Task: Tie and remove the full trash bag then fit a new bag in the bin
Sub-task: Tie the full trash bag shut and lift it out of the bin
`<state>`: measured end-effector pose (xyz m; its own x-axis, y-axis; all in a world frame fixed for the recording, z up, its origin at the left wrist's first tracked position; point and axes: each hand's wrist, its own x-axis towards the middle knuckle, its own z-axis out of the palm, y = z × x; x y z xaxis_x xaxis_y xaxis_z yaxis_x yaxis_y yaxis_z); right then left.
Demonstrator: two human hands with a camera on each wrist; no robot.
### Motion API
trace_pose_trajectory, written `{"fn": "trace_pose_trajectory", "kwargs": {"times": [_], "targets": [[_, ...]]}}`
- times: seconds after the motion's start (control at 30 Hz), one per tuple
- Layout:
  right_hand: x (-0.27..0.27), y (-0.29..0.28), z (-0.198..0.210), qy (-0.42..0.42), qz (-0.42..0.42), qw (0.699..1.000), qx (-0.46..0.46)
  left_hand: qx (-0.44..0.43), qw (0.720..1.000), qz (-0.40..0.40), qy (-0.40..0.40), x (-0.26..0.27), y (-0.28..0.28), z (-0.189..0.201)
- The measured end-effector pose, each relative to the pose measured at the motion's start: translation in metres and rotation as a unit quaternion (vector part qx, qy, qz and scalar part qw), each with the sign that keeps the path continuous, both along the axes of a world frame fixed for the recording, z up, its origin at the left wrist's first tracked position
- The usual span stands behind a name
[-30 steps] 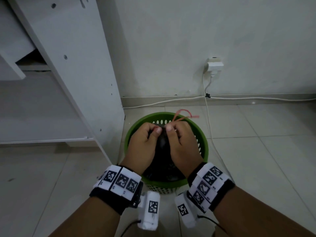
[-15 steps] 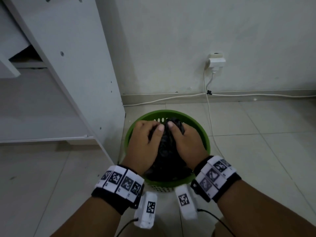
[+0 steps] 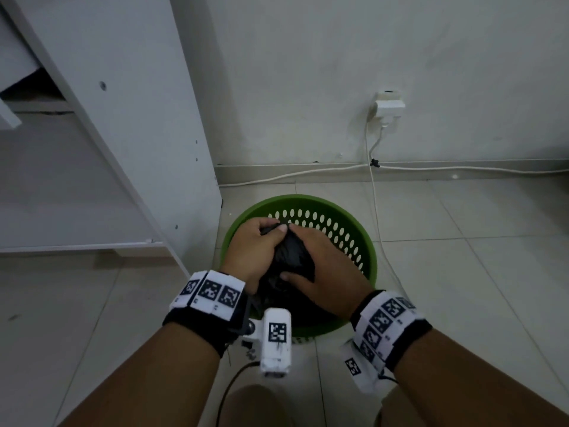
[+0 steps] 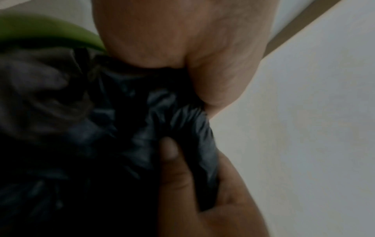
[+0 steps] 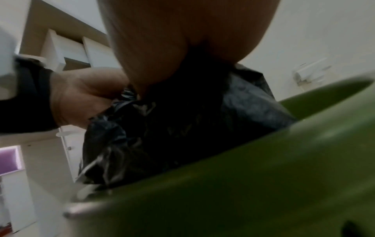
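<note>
A black trash bag [image 3: 292, 257] sits in a round green perforated bin [image 3: 354, 229] on the tiled floor. My left hand [image 3: 255, 245] grips the gathered top of the bag, thumb over it. My right hand [image 3: 323, 266] is wrapped round the bag's neck just to the right, thumb across the plastic. In the left wrist view the crumpled black bag [image 4: 162, 112] is squeezed between both hands, beside the green bin rim [image 4: 50, 33]. The right wrist view has the bag [image 5: 182, 128] bunched under my palm above the bin rim [image 5: 263, 160]. The bag's lower part is hidden inside the bin.
A white cabinet panel [image 3: 138, 118] stands close on the bin's left. A wall socket with a plug [image 3: 389, 104] is behind, and its white cable [image 3: 374, 195] runs down past the bin's right side. Open tiled floor [image 3: 477, 257] lies to the right.
Both hands have dropped lower into the bin and closed tighter round the bag's neck. The red drawstring seen above the hands a second ago is out of sight.
</note>
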<state>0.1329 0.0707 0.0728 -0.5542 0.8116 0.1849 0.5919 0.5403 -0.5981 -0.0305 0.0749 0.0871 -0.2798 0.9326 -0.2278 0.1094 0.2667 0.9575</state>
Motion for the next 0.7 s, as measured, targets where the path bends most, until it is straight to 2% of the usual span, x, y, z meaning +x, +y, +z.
{"fn": "trace_pose_trajectory", "kwargs": {"times": [0.07, 0.13, 0.23, 0.3, 0.37, 0.43, 0.5, 0.53, 0.57, 0.63, 0.7], "targets": [[0.003, 0.006, -0.003, -0.009, -0.034, 0.999, 0.019, 0.033, 0.999, -0.016, 0.034, -0.002, -0.003, -0.003], [0.002, 0.013, 0.0, 0.017, -0.084, 0.996, 0.006, 0.096, 0.988, -0.064, 0.098, -0.004, -0.01, -0.004], [-0.002, 0.026, 0.006, 0.099, -0.154, 0.978, -0.1, 0.169, 0.942, -0.153, 0.245, -0.007, -0.019, -0.011], [-0.009, 0.032, 0.009, 0.149, -0.2, 0.939, -0.238, 0.157, 0.927, -0.16, 0.299, -0.004, -0.022, -0.013], [-0.017, 0.032, 0.011, 0.208, -0.245, 0.874, -0.365, 0.126, 0.935, -0.125, 0.308, 0.0, -0.02, -0.015], [-0.023, 0.03, 0.015, 0.241, -0.248, 0.848, -0.401, 0.086, 0.944, -0.074, 0.308, 0.003, -0.015, -0.014], [-0.025, 0.031, 0.013, 0.271, -0.23, 0.852, -0.384, 0.061, 0.951, -0.049, 0.299, 0.005, -0.008, -0.01], [-0.024, 0.029, 0.012, 0.273, -0.214, 0.865, -0.363, 0.05, 0.952, -0.048, 0.297, 0.006, -0.006, -0.007], [-0.02, 0.026, 0.012, 0.244, -0.192, 0.896, -0.317, 0.039, 0.956, -0.05, 0.287, 0.006, -0.004, -0.005], [-0.008, 0.022, 0.006, 0.132, -0.109, 0.969, -0.177, 0.013, 0.971, -0.045, 0.234, 0.003, 0.002, -0.004], [0.004, 0.02, -0.003, 0.01, -0.015, 0.997, -0.079, -0.008, 0.988, -0.024, 0.15, 0.0, 0.006, -0.005]]}}
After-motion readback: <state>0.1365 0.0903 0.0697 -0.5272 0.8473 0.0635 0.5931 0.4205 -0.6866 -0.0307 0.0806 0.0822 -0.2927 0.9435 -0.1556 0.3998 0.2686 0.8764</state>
